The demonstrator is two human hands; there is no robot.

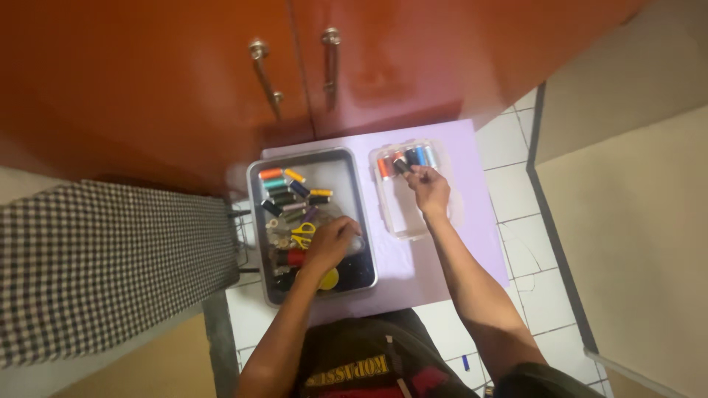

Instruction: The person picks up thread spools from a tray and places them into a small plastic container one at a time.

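Dark thread spool (403, 166) pinched at its end between the fingers (417, 174) of the right hand (430, 189), held over the far end of the clear plastic box (411, 221) near the far right corner of the table (472, 214). Probably light and stiff, smooth on the wound thread, so likely best gripped across the rims at either end rather than on the slippery middle. Beside it, lined up along the box's far wall, an orange spool (383, 166) and a blue spool (421, 155). Toward the left edge, a metal tray (255, 221) holding a heap of mixed spools (291, 193), yellow-handled scissors (303, 234) and a yellow round thing (329, 278) at the near end. Left hand (330, 243) curled down into the tray's near half, fingers bent over something there; cannot tell whether anything is actually gripped. Red cabinet doors (221, 66) beyond the far edge, checked cloth (103, 265) off to the left.
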